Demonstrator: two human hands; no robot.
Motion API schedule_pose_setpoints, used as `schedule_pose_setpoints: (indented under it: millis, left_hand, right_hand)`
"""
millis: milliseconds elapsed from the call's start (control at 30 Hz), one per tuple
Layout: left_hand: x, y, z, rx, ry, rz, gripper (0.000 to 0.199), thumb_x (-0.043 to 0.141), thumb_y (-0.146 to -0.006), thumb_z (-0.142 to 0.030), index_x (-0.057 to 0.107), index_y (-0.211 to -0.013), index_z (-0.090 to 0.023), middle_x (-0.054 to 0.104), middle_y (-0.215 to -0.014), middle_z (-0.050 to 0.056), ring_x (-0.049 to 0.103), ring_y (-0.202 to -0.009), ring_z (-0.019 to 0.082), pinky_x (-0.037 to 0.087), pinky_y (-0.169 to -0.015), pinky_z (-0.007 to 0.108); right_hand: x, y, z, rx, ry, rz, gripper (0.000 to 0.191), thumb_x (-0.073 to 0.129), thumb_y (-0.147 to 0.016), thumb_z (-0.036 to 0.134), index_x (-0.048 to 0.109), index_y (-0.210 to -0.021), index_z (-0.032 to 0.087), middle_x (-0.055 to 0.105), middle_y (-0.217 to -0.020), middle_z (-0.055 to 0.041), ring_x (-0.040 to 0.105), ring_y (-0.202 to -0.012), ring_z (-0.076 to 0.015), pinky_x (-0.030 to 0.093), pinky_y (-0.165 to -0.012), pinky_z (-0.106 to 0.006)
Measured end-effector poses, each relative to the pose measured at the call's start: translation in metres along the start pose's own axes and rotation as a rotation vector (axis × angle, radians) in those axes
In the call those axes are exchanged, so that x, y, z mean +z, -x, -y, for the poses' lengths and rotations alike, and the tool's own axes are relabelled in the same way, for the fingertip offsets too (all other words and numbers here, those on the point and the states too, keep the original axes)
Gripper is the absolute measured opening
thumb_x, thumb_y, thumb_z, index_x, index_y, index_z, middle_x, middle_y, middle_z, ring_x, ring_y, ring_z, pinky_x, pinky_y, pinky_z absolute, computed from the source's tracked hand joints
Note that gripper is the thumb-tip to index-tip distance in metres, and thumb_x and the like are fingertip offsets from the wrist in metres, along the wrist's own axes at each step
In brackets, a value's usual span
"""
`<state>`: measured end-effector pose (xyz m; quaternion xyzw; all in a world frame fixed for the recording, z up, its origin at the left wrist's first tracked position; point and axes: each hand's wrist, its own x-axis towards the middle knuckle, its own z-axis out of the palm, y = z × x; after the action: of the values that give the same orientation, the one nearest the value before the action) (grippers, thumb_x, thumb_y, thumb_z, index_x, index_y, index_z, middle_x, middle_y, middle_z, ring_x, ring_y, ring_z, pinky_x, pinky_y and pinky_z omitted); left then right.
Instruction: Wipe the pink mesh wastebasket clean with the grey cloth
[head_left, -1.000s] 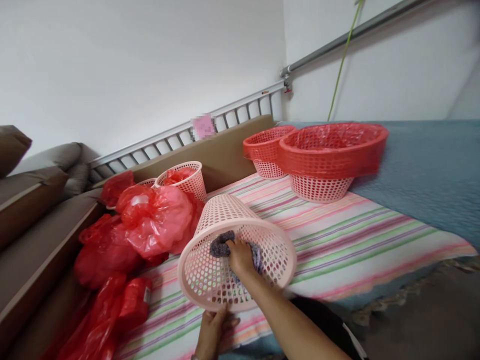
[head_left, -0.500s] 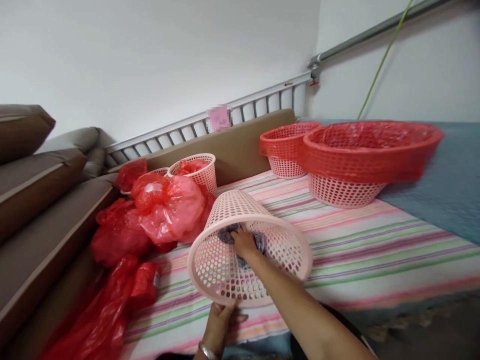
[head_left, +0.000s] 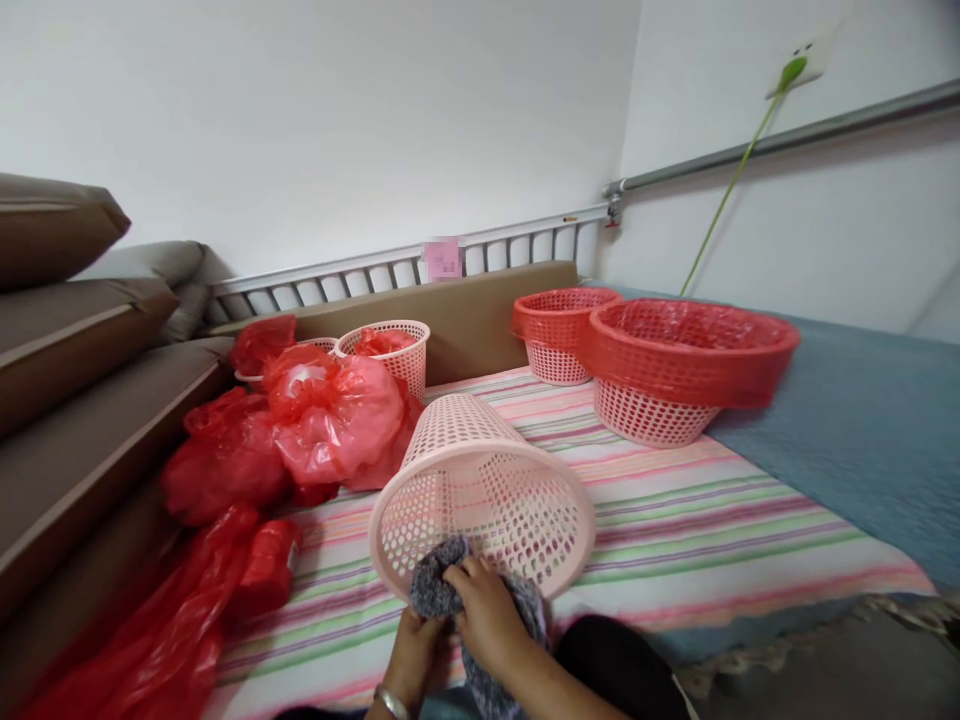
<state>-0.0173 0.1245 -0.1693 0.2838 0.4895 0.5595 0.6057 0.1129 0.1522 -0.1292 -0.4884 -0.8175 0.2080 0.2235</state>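
Note:
A pale pink perforated plastic basket (head_left: pixel 465 425) lies on its side, with its open mouth facing me. My right hand (head_left: pixel 487 612) is closed on a grey fuzzy cloth (head_left: pixel 436 580) at the lower rim of that mouth. Part of the cloth hangs below the hand toward my lap. At the lower left of the rim is my left hand (head_left: pixel 414 645), with a silver bracelet on its wrist. Its fingers are partly hidden behind the cloth, and it appears to grip the rim.
The basket lies on a striped sheet (head_left: pixel 675 545). Two baskets lined with red bags, a larger one (head_left: pixel 660 412) and a smaller one (head_left: pixel 559 360), stand at right. Red plastic bags (head_left: pixel 341 410) and another pink basket (head_left: pixel 409 360) are at left, near stacked brown cushions (head_left: pixel 90 350).
My right hand has drawn the cloth from inside the basket out to its lower rim, beside my left hand. The camera view has shifted slightly.

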Motion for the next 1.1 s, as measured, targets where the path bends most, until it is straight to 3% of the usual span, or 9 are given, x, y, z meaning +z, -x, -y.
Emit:
schedule_pose_setpoints:
  millis: [133, 267, 500, 667, 833, 933, 1100]
  left_hand:
    - [0.000, -0.002, 0.001, 0.013, -0.004, -0.005, 0.034, 0.083, -0.053, -0.040, 0.070, -0.069, -0.013, 0.069, -0.057, 0.002, 0.057, -0.048, 0.013, 0.045, -0.049, 0.024]
    - [0.003, -0.003, 0.001, 0.003, -0.007, -0.036, 0.042, 0.082, -0.053, -0.044, 0.070, -0.079, -0.013, 0.066, -0.058, -0.001, 0.057, -0.051, 0.013, 0.049, -0.047, 0.024]
    - [0.004, 0.000, -0.007, -0.034, -0.005, 0.041, 0.046, 0.079, -0.060, -0.043, 0.072, -0.090, -0.009, 0.073, -0.085, 0.010, 0.066, -0.074, 0.023, 0.058, -0.052, 0.030]
    - [0.003, 0.003, -0.011, -0.028, 0.011, 0.098, 0.045, 0.076, -0.066, -0.040, 0.071, -0.096, -0.008, 0.072, -0.096, 0.013, 0.067, -0.084, 0.027, 0.060, -0.057, 0.033]
    - [0.000, 0.000, -0.005, -0.019, 0.028, 0.070, 0.046, 0.079, -0.062, -0.040, 0.070, -0.094, -0.008, 0.072, -0.095, 0.013, 0.067, -0.084, 0.028, 0.061, -0.055, 0.034]
    - [-0.002, -0.001, -0.002, -0.012, 0.031, 0.048, 0.049, 0.081, -0.057, -0.042, 0.070, -0.091, -0.009, 0.072, -0.091, 0.011, 0.066, -0.082, 0.027, 0.061, -0.055, 0.035]
    - [0.001, 0.000, -0.004, -0.010, 0.012, 0.044, 0.057, 0.083, -0.052, -0.044, 0.068, -0.096, -0.011, 0.072, -0.087, 0.009, 0.066, -0.075, 0.024, 0.059, -0.055, 0.033]
  right_hand:
    - [0.002, -0.018, 0.001, -0.024, 0.060, -0.054, 0.040, 0.045, -0.066, 0.007, 0.061, -0.099, 0.024, 0.056, -0.102, -0.0048, 0.046, -0.099, -0.0217, 0.033, -0.085, -0.029]
    - [0.001, -0.062, -0.004, 0.006, 0.187, -0.099, 0.037, 0.043, -0.072, 0.009, 0.061, -0.101, 0.024, 0.058, -0.100, -0.0057, 0.048, -0.097, -0.0218, 0.033, -0.083, -0.030]
    - [0.000, -0.150, -0.033, 0.146, 0.255, -0.163, 0.035, 0.042, -0.079, 0.013, 0.059, -0.108, 0.020, 0.058, -0.104, -0.0098, 0.049, -0.101, -0.0249, 0.033, -0.084, -0.032]
    - [0.005, -0.182, -0.048, 0.192, 0.245, -0.145, 0.042, 0.043, -0.080, 0.014, 0.053, -0.120, 0.018, 0.054, -0.116, -0.0129, 0.046, -0.109, -0.0264, 0.030, -0.091, -0.034]
    - [0.001, -0.164, -0.044, 0.152, 0.221, -0.060, 0.037, 0.049, -0.079, 0.026, 0.058, -0.114, 0.017, 0.056, -0.112, -0.0140, 0.049, -0.106, -0.0266, 0.033, -0.090, -0.035]
    - [0.001, -0.130, -0.031, 0.103, 0.204, -0.044, 0.040, 0.050, -0.079, 0.033, 0.058, -0.113, 0.015, 0.057, -0.111, -0.0145, 0.049, -0.106, -0.0273, 0.033, -0.091, -0.036]
    - [0.001, -0.069, -0.014, -0.019, 0.138, -0.018, 0.058, 0.052, -0.069, 0.023, 0.049, -0.127, 0.017, 0.055, -0.118, -0.0107, 0.047, -0.111, -0.0242, 0.032, -0.096, -0.033]
